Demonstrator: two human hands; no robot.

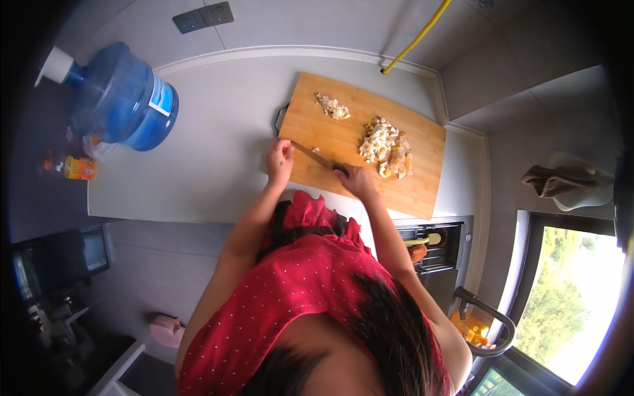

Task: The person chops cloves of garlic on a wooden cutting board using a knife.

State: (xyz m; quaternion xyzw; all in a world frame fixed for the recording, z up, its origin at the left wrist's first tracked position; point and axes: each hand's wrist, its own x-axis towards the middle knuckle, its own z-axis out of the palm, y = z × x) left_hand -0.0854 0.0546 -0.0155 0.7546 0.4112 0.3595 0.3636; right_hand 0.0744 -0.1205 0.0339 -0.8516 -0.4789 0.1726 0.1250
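A wooden cutting board (337,133) lies on the counter before me. My right hand (360,182) is closed around the black handle of a kitchen knife (312,154), whose blade points left across the board's near left part. At the blade's tip, by the board's left edge, is my left hand (280,161), its fingers bent close together; whether they touch the blade I cannot tell. Beside the blade lies a small chopped bit (316,149). A small pile of finely chopped pale food (334,107) sits at the upper left, and a larger pile of pale and brownish pieces (385,146) at the right.
On the counter's left stand a large blue water bottle (126,99) and a container with an orange label (80,168). A yellow hose (416,40) comes down at the back. The sink with a rack (446,247) and a dark faucet (505,321) are at the right.
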